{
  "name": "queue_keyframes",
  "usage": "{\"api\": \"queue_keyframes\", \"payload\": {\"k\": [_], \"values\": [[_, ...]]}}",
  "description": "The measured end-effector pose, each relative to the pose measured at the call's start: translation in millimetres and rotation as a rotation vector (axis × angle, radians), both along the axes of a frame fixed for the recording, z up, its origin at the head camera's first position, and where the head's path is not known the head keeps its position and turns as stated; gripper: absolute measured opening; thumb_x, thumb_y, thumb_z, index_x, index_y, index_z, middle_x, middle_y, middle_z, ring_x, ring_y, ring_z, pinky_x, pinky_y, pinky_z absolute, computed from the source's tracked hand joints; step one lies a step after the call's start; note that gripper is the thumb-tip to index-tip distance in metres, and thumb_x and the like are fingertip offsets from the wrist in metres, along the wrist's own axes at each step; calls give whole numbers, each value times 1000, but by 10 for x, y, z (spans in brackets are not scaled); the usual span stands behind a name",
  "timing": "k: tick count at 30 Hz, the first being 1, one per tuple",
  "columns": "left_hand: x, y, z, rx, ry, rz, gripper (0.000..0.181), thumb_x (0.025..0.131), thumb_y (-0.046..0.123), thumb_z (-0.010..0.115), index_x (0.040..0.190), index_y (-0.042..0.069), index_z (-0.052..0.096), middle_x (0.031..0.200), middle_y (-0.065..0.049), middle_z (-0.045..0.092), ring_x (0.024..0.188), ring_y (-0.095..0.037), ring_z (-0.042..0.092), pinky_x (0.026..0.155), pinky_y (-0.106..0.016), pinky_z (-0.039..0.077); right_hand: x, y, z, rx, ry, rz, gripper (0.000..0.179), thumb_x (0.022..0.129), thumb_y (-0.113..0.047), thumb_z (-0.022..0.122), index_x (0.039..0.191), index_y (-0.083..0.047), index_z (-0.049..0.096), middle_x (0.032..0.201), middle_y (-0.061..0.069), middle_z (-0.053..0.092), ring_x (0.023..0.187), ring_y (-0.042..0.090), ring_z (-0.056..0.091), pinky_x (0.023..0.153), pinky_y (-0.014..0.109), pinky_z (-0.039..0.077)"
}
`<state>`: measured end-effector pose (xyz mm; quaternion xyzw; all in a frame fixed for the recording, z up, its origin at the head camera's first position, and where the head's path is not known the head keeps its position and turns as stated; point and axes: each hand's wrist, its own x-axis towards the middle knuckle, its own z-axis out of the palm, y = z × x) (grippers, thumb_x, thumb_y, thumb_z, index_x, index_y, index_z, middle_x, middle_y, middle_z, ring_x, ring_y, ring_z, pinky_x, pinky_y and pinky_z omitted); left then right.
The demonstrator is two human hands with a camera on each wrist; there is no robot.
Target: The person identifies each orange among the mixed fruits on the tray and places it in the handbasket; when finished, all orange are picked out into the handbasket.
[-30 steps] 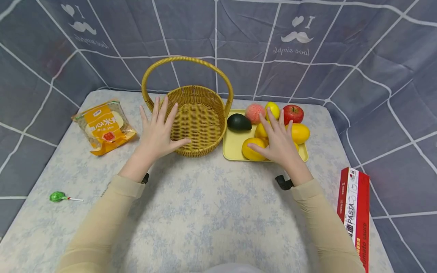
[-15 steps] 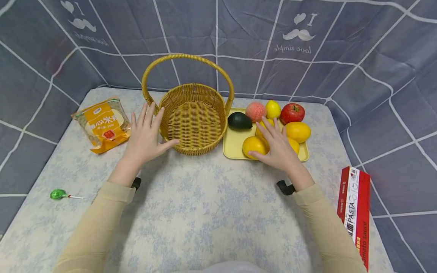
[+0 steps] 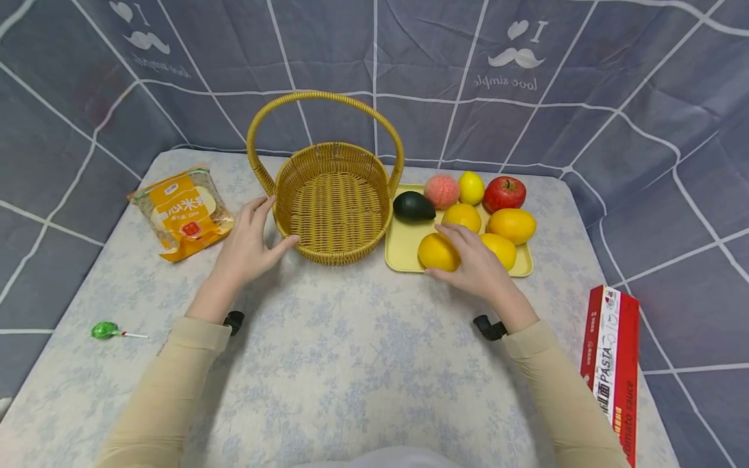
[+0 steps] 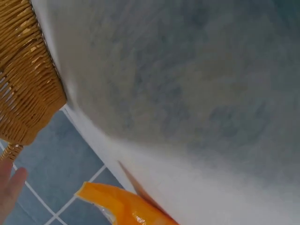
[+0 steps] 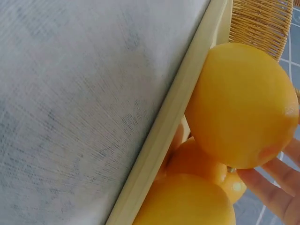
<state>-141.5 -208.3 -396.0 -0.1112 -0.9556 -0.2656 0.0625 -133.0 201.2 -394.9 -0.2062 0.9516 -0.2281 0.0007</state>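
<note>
Left grip [image 3: 248, 243] — fingers, thumb apart — between basket [image 3: 335, 256] and orange bag [image 3: 184, 214]; right grip [image 3: 473, 265] at near orange fruit [image 3: 436, 252], cannot tell if clamped; yellow fruit [image 3: 500, 252] crowds right.

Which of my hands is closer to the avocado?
Your right. The right hand is at the front orange, just right of and nearer you than the avocado; the left hand is farther off, at the basket's left side.

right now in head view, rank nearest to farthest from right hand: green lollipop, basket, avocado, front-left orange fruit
1. Orange fruit, left of the right hand
2. Avocado, back left on tray
3. Basket, left of tray
4. Green lollipop, far left
</note>
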Motion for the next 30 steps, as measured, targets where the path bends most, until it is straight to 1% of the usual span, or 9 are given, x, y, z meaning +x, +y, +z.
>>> {"api": "queue_keyframes", "payload": {"k": [4,9,12,15,18,21,26,30], "values": [[-18,13,-25,23,-93,34,87,95,51,58,157,4,19,154,-27,27,141,-45,30,113,-64,30,-15,-5,-27,18,-16,-23,80,79,-43,81,144,-10,47,143,14,49,128,35,49,107,55,44],[-36,24,-42,54,-172,52,85,98,49,53,157,2,13,148,-28,33,133,-44,40,108,-63,36,-35,-11,-51,42,-40,-42,75,78,-36,83,141,-9,51,137,16,50,123,36,50,103,56,46],[-44,27,-55,90,-230,57,84,100,45,51,158,2,9,147,-28,35,131,-43,42,106,-61,40,-41,-20,-61,54,-28,-34,74,77,-31,85,140,-9,52,135,16,49,122,37,49,101,56,47],[-50,26,-65,122,-271,63,83,101,44,50,158,3,6,148,-28,33,130,-44,43,104,-59,44,-43,-27,-69,59,-1,-21,73,76,-27,86,138,-8,53,133,17,49,121,38,49,99,57,48],[-53,29,-64,148,-294,65,82,102,43,50,159,5,4,149,-28,31,130,-45,44,103,-58,45,-44,-30,-80,55,25,-17,71,75,-24,86,136,-6,54,131,18,49,120,38,49,99,56,48],[-61,46,-62,190,-313,67,80,102,38,50,159,5,4,150,-28,29,130,-45,44,103,-57,45,-43,-33,-93,43,32,-20,70,74,-23,86,134,-4,55,129,19,50,119,38,48,101,55,47],[-70,77,-69,265,-327,78,78,102,29,52,158,4,4,151,-29,25,130,-45,44,105,-55,46,-46,-42,-96,-9,5,-38,72,73,-23,86,134,-4,54,129,18,52,116,37,50,101,53,47],[-73,76,-51,282,-339,72,76,103,27,50,158,2,4,152,-29,24,131,-44,42,106,-54,45,-73,-98,-33,-73,-30,-41,73,73,-26,86,136,-7,53,129,16,53,115,34,52,102,52,46]]}}
